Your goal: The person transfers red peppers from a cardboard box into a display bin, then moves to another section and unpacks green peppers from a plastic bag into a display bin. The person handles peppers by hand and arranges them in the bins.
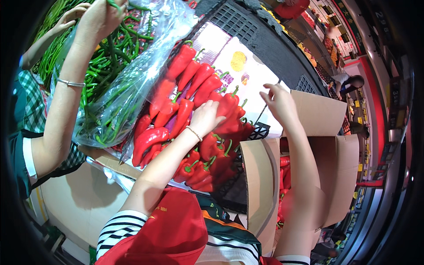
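My left hand (207,116), with a beaded bracelet at its wrist, lies on the heap of long red peppers (184,114). Its fingertips reach a red pepper (228,102) with a green stem; whether they grip it is hidden. To the right, my right hand (280,102) hovers near a white printed cardboard sheet (255,71), holding nothing that I can see, its fingers bent and apart. Under my right forearm stands an open cardboard box (261,179) with more red peppers (285,172) inside.
At left, a co-worker's arm (64,109) reaches over green chili peppers (109,63) in a clear plastic bag (139,79); the hand holds something green. Long green beans (46,56) lie beyond. Black plastic crates (235,20) run along the back. Box flaps (318,111) stick out at right.
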`<action>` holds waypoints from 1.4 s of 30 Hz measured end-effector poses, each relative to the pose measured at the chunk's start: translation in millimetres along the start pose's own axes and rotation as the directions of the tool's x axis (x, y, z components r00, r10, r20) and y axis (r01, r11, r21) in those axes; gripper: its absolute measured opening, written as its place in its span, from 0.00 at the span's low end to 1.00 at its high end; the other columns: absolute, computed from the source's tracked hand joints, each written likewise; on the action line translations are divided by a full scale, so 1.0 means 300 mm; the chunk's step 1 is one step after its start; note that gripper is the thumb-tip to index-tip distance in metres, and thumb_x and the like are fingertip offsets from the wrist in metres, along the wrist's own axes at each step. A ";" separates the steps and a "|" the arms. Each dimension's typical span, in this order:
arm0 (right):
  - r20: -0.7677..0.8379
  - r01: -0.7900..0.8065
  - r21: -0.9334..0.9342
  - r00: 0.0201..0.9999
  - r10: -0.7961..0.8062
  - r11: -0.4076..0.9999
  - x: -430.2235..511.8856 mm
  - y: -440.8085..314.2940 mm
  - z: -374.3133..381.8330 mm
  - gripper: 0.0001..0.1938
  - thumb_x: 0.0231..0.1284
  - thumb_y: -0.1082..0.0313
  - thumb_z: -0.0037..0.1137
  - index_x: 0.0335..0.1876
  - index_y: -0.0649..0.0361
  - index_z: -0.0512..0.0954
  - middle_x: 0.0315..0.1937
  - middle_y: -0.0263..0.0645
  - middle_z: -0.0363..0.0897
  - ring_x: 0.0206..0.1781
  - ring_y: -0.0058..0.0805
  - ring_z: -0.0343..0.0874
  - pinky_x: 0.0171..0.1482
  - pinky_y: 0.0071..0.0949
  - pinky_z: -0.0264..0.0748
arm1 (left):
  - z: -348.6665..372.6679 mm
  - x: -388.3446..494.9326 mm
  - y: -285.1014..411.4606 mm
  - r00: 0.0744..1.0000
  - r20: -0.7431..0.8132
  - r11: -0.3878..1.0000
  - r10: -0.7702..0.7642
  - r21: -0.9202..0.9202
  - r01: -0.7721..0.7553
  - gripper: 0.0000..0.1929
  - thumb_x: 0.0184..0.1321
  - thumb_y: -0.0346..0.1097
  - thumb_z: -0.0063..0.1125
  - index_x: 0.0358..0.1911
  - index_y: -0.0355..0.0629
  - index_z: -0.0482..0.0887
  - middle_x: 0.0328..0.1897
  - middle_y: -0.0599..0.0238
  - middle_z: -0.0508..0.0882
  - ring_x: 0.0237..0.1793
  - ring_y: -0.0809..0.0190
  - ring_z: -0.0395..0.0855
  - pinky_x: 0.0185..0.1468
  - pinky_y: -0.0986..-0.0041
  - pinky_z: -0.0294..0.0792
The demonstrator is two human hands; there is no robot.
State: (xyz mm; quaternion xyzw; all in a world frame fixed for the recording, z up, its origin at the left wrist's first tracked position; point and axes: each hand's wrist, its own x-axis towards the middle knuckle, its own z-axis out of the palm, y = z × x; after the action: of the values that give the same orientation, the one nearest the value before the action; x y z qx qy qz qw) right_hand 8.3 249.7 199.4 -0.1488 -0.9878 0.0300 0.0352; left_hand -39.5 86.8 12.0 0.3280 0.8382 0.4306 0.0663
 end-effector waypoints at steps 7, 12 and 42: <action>-0.305 -0.035 0.075 0.951 0.056 0.997 -0.433 0.086 -0.328 0.10 0.57 0.72 0.58 0.44 0.62 0.77 0.27 0.37 0.69 0.27 0.26 0.71 0.32 0.24 0.72 | -0.020 -0.011 0.018 0.978 -0.169 0.991 0.125 0.071 -0.114 0.23 0.46 0.45 0.69 0.41 0.40 0.78 0.38 0.59 0.78 0.42 0.51 0.78 0.44 0.64 0.72; -0.337 -0.380 0.150 0.849 0.408 0.913 -0.692 0.297 -0.428 0.09 0.59 0.71 0.57 0.43 0.63 0.78 0.31 0.33 0.74 0.31 0.18 0.72 0.36 0.18 0.70 | 0.075 0.016 0.156 0.891 0.140 0.846 0.432 0.280 -0.454 0.19 0.41 0.44 0.70 0.32 0.41 0.79 0.32 0.61 0.78 0.41 0.55 0.75 0.44 0.65 0.70; -0.380 -0.423 0.093 0.822 0.425 0.901 -0.809 0.747 -0.219 0.13 0.51 0.58 0.62 0.31 0.61 0.82 0.31 0.42 0.77 0.39 0.39 0.78 0.44 0.36 0.73 | -0.159 -0.085 0.245 0.961 -0.133 0.970 0.242 0.058 -0.236 0.08 0.52 0.34 0.65 0.33 0.41 0.82 0.27 0.65 0.80 0.29 0.61 0.78 0.37 0.70 0.70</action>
State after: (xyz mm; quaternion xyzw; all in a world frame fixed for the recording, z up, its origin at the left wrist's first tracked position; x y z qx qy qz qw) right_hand 310.2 394.7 234.5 -0.3673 -0.9026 0.0092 0.2243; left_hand -2.3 69.3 93.4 0.3973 0.8039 0.4396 -0.0516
